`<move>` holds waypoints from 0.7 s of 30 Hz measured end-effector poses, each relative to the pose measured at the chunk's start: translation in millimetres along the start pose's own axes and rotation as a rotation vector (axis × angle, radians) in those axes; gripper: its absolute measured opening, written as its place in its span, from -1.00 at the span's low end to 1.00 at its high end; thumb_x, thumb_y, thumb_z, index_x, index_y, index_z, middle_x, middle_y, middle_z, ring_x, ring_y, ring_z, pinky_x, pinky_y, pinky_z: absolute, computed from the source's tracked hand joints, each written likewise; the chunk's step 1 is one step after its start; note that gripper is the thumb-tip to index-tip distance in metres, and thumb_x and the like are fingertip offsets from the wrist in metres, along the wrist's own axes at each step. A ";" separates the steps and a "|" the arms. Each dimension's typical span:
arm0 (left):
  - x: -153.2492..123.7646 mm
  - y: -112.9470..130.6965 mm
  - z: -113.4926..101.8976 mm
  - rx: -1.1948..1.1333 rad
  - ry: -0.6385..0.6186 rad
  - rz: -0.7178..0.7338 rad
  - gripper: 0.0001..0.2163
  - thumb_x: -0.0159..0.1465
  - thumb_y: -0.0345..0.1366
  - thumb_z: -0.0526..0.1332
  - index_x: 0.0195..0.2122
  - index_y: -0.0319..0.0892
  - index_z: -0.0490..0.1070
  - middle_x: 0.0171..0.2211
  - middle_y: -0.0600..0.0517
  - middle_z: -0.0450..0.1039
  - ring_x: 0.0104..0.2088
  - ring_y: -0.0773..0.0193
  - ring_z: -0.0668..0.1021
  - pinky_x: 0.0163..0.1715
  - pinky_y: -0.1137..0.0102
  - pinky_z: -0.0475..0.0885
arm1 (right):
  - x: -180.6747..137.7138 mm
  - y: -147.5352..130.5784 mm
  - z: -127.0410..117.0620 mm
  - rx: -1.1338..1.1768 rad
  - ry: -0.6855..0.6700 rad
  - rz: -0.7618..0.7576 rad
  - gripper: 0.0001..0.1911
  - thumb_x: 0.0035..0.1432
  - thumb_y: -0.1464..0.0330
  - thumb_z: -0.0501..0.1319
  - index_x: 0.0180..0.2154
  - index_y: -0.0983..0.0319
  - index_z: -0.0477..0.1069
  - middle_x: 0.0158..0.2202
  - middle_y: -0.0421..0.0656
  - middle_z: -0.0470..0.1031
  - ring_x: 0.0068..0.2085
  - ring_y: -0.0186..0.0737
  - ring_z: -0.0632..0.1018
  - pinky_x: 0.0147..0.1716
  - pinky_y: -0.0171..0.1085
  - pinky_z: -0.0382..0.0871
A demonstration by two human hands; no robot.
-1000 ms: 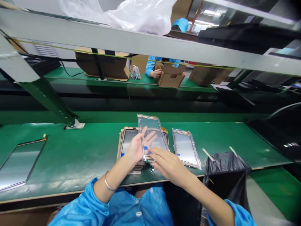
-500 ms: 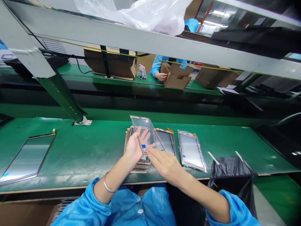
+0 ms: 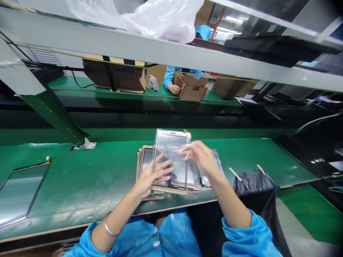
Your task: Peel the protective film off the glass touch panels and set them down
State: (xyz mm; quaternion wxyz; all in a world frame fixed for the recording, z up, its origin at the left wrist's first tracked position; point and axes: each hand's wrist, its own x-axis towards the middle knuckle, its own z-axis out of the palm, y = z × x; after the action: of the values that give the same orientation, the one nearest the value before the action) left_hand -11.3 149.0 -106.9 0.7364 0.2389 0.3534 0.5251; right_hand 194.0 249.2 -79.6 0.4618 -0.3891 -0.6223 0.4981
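Observation:
My left hand (image 3: 147, 177) holds a glass touch panel (image 3: 175, 184) by its left side, with the fingers spread and seemingly seen through the glass. The panel has a thin dark border, a small blue mark low down and an orange tab at the top. Over the panel's face, my right hand (image 3: 199, 157) pinches a clear plastic film (image 3: 171, 150); its fingertips are smeared by motion. Below the held panel lies a stack of similar panels (image 3: 144, 160) on the green bench. More panels in clear wrapping (image 3: 218, 166) lie by my right wrist, partly hidden.
A single panel (image 3: 23, 191) lies at the bench's left. A bin with a black bag (image 3: 253, 182) stands at the front edge, right. A metal post (image 3: 59, 110) rises at left. Across the bench, a co-worker's hand (image 3: 174, 88) touches a cardboard box (image 3: 193, 91).
The held panel has turned more upright and moved right over the stack. My right hand has risen from its lower edge, and clear film now stretches from the fingers. The view has shifted.

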 end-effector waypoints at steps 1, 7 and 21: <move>-3.5 0.3 -7.1 0.029 0.003 -0.011 -0.45 0.11 -0.40 0.36 0.12 -0.11 0.24 0.08 -0.17 0.42 -0.02 0.01 0.54 -0.16 0.30 0.50 | 8.5 1.8 -23.9 -0.011 0.126 -0.055 -0.74 0.19 0.13 0.14 -0.38 0.18 0.28 -0.34 -0.06 0.54 -0.33 -0.07 0.60 -0.49 -0.17 0.50; -30.1 -4.2 -37.1 0.119 0.171 -0.058 -0.60 0.10 -0.31 0.37 -0.04 -0.18 0.35 -0.07 -0.19 0.54 -0.21 0.09 0.63 -0.33 0.42 0.50 | 22.8 8.7 -132.7 -0.043 0.504 -0.224 -0.63 0.13 0.10 0.13 -0.55 0.11 0.07 -0.40 -0.05 0.53 -0.22 0.07 0.58 -0.41 -0.05 0.48; -30.8 -21.4 -13.9 0.209 0.173 0.010 -0.63 0.10 -0.17 0.38 -0.12 -0.19 0.37 -0.12 -0.18 0.56 -0.21 0.07 0.62 -0.25 0.34 0.49 | -28.8 -7.8 11.4 0.296 0.068 0.153 -0.55 0.03 -0.03 0.29 -0.31 0.17 0.24 -0.48 -0.15 0.52 -0.42 -0.08 0.60 -0.52 -0.23 0.49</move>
State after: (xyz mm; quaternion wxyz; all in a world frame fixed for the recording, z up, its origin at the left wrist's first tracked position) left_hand -15.2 112.6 -122.9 0.6715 0.2698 0.4673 0.5079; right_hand 190.6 217.5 -78.2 0.4956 -0.3799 -0.4946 0.6044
